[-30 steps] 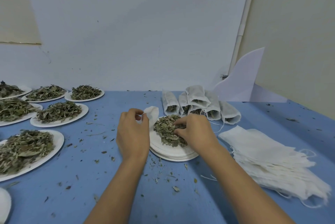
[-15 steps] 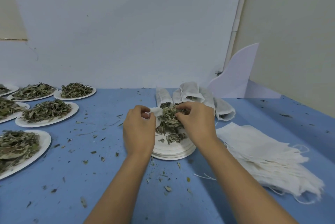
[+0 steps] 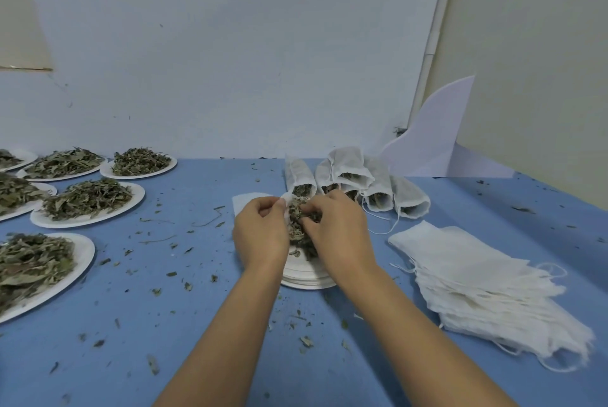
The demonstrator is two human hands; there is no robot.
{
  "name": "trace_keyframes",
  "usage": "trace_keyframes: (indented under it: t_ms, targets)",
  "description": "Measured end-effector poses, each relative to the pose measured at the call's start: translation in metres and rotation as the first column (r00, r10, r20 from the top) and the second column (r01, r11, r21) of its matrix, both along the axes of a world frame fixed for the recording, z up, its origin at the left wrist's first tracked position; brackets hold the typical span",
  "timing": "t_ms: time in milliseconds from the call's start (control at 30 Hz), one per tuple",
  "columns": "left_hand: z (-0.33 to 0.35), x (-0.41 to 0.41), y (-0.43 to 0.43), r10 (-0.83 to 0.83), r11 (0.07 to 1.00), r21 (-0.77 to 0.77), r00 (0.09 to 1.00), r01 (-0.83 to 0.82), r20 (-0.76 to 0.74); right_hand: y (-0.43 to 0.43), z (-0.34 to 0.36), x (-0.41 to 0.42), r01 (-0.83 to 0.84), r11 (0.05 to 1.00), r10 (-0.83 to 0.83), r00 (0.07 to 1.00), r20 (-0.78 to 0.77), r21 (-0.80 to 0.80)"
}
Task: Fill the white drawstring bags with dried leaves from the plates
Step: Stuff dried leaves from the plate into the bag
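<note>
Bag (image 3: 287,206) half-hidden behind left hand (image 3: 260,235), right hand (image 3: 339,232), leaves (image 3: 297,225).

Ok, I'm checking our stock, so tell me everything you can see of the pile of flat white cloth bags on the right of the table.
The pile of flat white cloth bags lies on the right side of the blue table. Thin, gauzy and empty, they are stacked loosely and fanned out, with frayed edges. White drawstring loops stick out at its right and near ends. Only the table touches it.
</note>
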State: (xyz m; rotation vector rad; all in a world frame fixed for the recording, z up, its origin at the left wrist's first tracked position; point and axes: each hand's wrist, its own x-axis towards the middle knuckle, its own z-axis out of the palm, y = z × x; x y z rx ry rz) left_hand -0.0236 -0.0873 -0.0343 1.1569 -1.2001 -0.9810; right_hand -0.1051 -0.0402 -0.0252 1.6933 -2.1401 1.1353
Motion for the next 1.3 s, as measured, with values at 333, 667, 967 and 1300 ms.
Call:
trace_keyframes:
  t_ms: [333,667,967,1300]
  targets:
    - [0.003,-0.003,0.003,-0.247,0.969,-0.018,0.969,0.247,-0.013,0.002,-0.008,-0.005,0.04,0.998,-0.037,0.997,-0.073,0.039]
    - [0.001,0.001,-0.004,-0.261,0.958,-0.105,0.962,0.268,0.079,0.002,0.009,0.0,-0.106,0.993,0.118,0.895,0.43,-0.053]
    - [0.001,0.004,-0.006,-0.275,0.953,-0.128,0.961,0.274,0.006,-0.003,0.004,-0.006,-0.111,0.984,0.177,0.673,0.718,-0.139]
    - [0.005,0.002,-0.004,-0.429,0.899,-0.131,0.899,0.417,-0.086,-0.001,0.007,-0.005,-0.076,0.988,0.121,0.922,0.368,-0.135]
